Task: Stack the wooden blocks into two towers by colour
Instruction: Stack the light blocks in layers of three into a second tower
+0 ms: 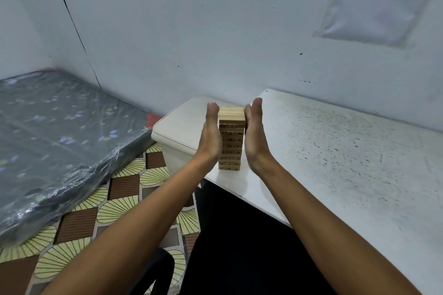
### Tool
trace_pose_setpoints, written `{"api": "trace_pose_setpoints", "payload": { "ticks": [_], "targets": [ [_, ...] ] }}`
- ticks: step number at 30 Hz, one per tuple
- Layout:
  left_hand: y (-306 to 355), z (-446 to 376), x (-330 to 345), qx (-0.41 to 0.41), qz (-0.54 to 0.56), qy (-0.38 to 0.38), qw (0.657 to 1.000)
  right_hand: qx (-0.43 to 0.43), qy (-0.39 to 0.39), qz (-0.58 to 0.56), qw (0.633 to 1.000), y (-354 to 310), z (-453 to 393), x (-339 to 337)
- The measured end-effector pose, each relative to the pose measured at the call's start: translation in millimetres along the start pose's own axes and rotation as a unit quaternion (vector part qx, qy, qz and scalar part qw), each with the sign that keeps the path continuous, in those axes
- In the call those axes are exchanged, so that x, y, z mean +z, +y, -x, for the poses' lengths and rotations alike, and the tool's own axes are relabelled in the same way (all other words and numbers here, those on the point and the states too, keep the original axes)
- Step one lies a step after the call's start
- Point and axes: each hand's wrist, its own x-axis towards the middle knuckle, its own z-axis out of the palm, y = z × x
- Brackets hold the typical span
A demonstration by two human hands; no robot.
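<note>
One tall tower of pale wooden blocks (230,141) with printed numbers stands near the left front corner of the white table (335,151). My left hand (211,136) lies flat against the tower's left side, fingers straight. On the opposite side, my right hand (254,134) presses flat against it in the same way. Both hands reach up to the top layers. Only this natural-wood tower is visible; no blocks of another colour show.
A cream plastic box (177,132) stands just left of the table, below its edge. A plastic-wrapped mattress (60,141) lies on the patterned floor at the left. The wall runs close behind the table, with a paper sheet (378,0) hanging on it.
</note>
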Motion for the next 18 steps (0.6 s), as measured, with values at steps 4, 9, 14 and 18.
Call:
{"api": "trace_pose_setpoints", "payload": {
  "ticks": [4, 9, 14, 18],
  "targets": [
    [-5.0, -9.8, -24.2, -0.015, -0.025, 0.017, 0.999, 0.012, 0.027, -0.013, 0.999, 2.9, -4.7, -22.2],
    [-19.6, -12.3, -47.1, -0.012, -0.037, -0.014, 0.999, 0.053, 0.039, -0.037, 0.997, 18.5, -6.1, -43.4],
    [-27.0, -7.0, -28.3, -0.004, -0.013, 0.026, 1.000, 0.050, 0.076, -0.024, 0.996, 37.9, -7.4, -27.7],
    [-18.5, -10.0, -4.2, 0.005, 0.024, 0.083, 0.996, 0.017, 0.115, -0.045, 0.992, 36.1, -15.5, -6.7]
  ]
}}
